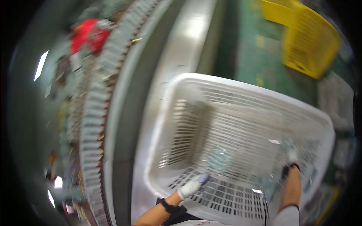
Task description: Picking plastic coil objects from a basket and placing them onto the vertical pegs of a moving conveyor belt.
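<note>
A large white slotted plastic basket (241,84) stands tilted in front of me. My left hand (193,186), in a white glove with purple-tinted fingertips, is over its near wall; nothing is plainly seen in it, and motion smears its fingers. At the right inside of the basket is my right hand (292,153), also in a white glove. Its fingers blur into a clear, pale teal object at their tips, and I cannot tell whether they grip it. A round, clear bluish item (218,160) lies in the basket, between the hands. More see-through pieces (266,182) are near my right forearm.
Left of the basket runs a metal ledge (184,41), then a long conveyor (92,132) with pale slats. Beyond it is a person in red (90,35). Yellow slotted baskets (311,41) stand on the green floor (256,56) at the far right.
</note>
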`<state>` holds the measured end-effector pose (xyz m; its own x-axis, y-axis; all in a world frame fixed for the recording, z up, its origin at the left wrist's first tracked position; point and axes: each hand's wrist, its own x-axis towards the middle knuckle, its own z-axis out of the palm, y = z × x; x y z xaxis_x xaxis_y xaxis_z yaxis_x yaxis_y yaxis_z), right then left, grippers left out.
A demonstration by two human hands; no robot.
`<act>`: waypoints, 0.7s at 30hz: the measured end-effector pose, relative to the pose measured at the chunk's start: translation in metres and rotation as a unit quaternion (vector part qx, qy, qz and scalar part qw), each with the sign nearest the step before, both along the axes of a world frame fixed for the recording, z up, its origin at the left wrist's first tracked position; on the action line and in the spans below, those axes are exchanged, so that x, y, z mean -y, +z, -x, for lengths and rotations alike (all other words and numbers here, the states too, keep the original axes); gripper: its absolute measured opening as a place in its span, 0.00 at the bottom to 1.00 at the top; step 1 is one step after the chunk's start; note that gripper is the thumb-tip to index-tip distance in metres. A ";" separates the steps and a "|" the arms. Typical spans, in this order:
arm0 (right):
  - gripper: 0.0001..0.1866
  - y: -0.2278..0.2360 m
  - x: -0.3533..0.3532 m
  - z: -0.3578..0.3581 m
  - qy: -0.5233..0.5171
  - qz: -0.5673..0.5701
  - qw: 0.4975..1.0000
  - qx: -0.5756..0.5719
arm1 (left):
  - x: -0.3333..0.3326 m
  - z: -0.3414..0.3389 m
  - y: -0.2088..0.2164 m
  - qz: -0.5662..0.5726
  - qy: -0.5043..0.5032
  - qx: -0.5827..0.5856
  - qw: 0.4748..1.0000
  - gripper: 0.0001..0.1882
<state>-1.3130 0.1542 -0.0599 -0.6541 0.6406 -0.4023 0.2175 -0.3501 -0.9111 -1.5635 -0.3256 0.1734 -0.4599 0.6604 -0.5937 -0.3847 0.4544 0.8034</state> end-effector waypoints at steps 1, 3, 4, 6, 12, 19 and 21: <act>0.16 -0.016 -0.001 -0.002 0.014 -0.055 0.983 0.176 | 0.005 0.007 0.020 0.025 0.014 0.055 0.998 0.26; 0.15 -0.052 -0.014 -0.039 0.008 -0.079 0.987 0.141 | 0.012 0.010 0.043 -0.012 0.121 0.235 0.964 0.27; 0.17 -0.060 -0.046 -0.071 -0.020 -0.228 0.935 0.271 | 0.019 0.020 0.044 -0.123 0.120 0.317 0.933 0.26; 0.18 -0.076 0.006 0.018 0.075 -0.153 0.946 0.277 | 0.038 0.019 0.097 -0.081 0.255 0.275 0.924 0.24; 0.15 -0.064 -0.030 0.011 0.059 -0.237 0.922 0.302 | 0.082 0.068 0.144 -0.197 0.300 0.219 0.907 0.21; 0.11 0.142 0.155 0.137 0.053 -0.078 0.957 0.273 | 0.199 0.121 0.167 -0.146 0.331 -0.031 0.932 0.25; 0.06 0.148 0.142 0.100 0.036 -0.071 0.974 0.210 | 0.217 0.156 0.157 -0.168 0.345 -0.045 0.922 0.24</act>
<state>-1.4131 0.0120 0.0878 -0.4968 0.6671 -0.5551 0.6009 -0.1971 -0.7746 -1.7197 -0.5424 0.3304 -0.8768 0.3318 -0.3480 -0.4141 -0.1533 0.8972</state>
